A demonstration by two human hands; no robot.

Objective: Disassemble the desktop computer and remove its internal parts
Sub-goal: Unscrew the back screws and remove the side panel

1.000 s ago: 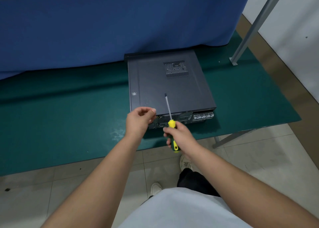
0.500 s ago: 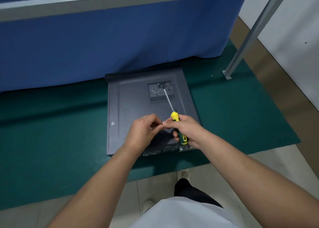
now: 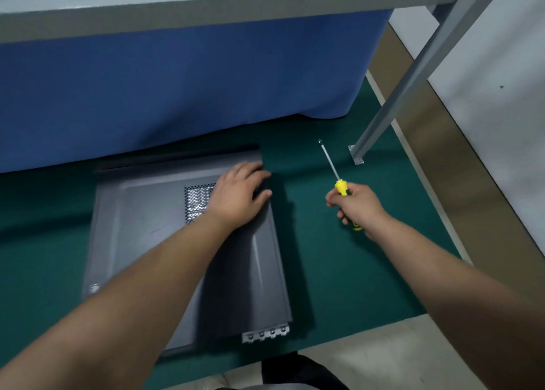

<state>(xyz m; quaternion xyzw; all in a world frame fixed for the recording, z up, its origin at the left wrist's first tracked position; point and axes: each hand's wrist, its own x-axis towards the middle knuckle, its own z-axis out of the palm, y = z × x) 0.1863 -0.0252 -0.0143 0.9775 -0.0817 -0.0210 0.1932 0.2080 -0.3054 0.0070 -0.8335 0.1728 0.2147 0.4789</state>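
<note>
A person's left hand lies flat, fingers relaxed, on the far right corner of a dark desktop computer lying on a green mat. To its right, the right hand grips a yellow-handled screwdriver, its shaft pointing away.

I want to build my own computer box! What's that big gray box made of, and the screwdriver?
The computer case looks like painted sheet metal: matte dark gray, with pressed ridges and a punched vent grille. The screwdriver seems to have a shiny steel shaft and a yellow plastic handle, though the right hand covers most of it.
</note>
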